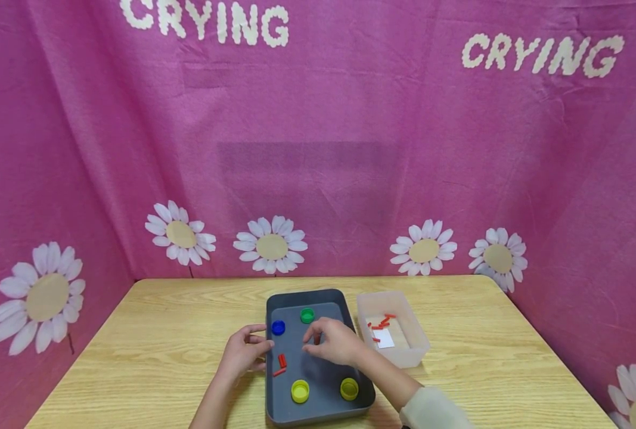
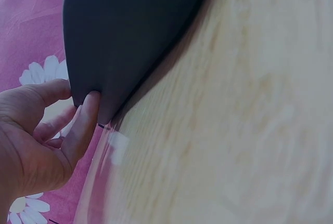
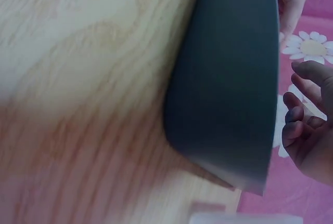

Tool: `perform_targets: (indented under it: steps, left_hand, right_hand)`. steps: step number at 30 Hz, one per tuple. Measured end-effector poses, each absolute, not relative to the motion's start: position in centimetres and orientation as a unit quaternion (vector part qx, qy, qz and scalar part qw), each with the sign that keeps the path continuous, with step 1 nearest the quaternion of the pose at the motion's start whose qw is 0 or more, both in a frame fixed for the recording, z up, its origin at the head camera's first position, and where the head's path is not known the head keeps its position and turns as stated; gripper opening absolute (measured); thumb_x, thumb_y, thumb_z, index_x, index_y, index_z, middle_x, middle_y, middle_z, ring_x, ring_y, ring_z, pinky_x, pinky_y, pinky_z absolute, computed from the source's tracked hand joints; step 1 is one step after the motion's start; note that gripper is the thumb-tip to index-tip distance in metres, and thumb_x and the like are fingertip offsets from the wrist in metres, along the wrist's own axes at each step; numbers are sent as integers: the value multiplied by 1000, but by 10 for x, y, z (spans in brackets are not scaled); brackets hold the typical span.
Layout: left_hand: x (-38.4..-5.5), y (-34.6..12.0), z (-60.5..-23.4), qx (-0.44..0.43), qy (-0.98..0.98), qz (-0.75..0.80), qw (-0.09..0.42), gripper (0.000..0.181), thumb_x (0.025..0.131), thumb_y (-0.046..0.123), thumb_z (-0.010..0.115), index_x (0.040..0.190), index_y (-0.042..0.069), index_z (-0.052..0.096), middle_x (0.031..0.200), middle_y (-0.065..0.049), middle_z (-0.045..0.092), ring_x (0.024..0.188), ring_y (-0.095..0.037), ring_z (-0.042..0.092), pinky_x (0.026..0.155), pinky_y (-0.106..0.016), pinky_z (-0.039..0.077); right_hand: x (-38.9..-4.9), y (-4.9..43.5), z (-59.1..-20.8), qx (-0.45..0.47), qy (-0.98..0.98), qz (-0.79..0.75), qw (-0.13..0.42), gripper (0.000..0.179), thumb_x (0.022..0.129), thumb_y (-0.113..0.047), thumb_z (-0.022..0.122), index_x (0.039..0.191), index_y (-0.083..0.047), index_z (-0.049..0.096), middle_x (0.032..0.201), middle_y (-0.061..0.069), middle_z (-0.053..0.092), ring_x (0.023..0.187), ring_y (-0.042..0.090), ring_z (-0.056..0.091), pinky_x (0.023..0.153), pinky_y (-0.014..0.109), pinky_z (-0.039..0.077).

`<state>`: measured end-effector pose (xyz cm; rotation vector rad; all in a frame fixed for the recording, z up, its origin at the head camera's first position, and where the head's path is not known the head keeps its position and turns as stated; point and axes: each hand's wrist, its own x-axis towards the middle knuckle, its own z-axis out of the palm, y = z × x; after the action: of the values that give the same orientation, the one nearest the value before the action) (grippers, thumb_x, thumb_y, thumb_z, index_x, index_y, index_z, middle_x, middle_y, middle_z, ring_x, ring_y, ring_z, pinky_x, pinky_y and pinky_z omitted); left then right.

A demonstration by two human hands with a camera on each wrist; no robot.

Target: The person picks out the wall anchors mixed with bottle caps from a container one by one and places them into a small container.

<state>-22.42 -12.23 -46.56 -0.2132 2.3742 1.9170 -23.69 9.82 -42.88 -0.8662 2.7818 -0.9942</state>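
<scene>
A dark grey tray (image 1: 323, 411) lies on the table, and my left hand (image 1: 245, 351) grips its left wall, the thumb over the rim and the fingers outside. Over the middle of the tray hovers my right hand (image 1: 332, 342), its fingers loosely bent; the right wrist view shows nothing between them. Inside the tray are a blue cap (image 1: 278, 328), a green cap (image 1: 307, 315), a yellow cap (image 1: 300, 391) at the near left and another yellow cap (image 1: 349, 389) at the near right. Small red sticks (image 1: 282, 360) lie by the tray's left wall.
Just right of the tray stands a translucent plastic bin (image 1: 411, 351). It holds several red sticks (image 1: 386, 322) and a white slip (image 1: 384, 338). The wooden table (image 1: 162, 345) is backed by a pink curtain (image 1: 318, 179) with flowers and lettering.
</scene>
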Motion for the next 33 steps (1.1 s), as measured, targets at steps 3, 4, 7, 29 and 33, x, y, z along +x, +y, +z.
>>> perform_targets:
  steps: [3,4,7,29,33]
  left_hand:
    - [-224,-123,-466,-71,775,627,41,46,81,8,69,124,-1,53,97,-15,61,69,-15,64,56,-33,57]
    - [-224,-123,-466,-71,775,627,41,46,81,8,69,124,-1,53,96,-15,61,68,-15,64,56,-33,57]
    - [-225,-122,-467,-70,772,631,40,47,81,7,69,124,-1,53,96,-15,62,69,-15,63,55,-33,57]
    - [-226,-122,-469,-66,767,637,37,46,80,5,69,123,-1,54,95,-15,61,68,-15,63,55,-34,58]
    - [-226,-123,-470,-66,767,638,36,46,80,5,69,123,-1,54,96,-15,61,68,-15,64,55,-34,58]
  right_hand:
    - [-237,93,-433,-284,903,-320,38,11,80,-24,73,86,-16,69,78,-1,58,69,3,47,57,17,42]
    - [-237,91,-434,-284,903,-318,39,11,80,-24,73,85,-16,69,77,-2,58,68,3,47,58,17,42]
    - [-236,86,-437,-282,905,-315,49,11,80,-24,73,86,-16,69,76,-5,57,66,2,47,58,16,42]
    - [-230,64,-449,-271,903,-316,106,7,80,-22,72,85,-18,70,77,-10,58,68,1,49,60,16,43]
    - [-230,61,-451,-266,903,-318,115,5,80,-21,72,84,-18,70,76,-11,58,67,1,50,60,16,44]
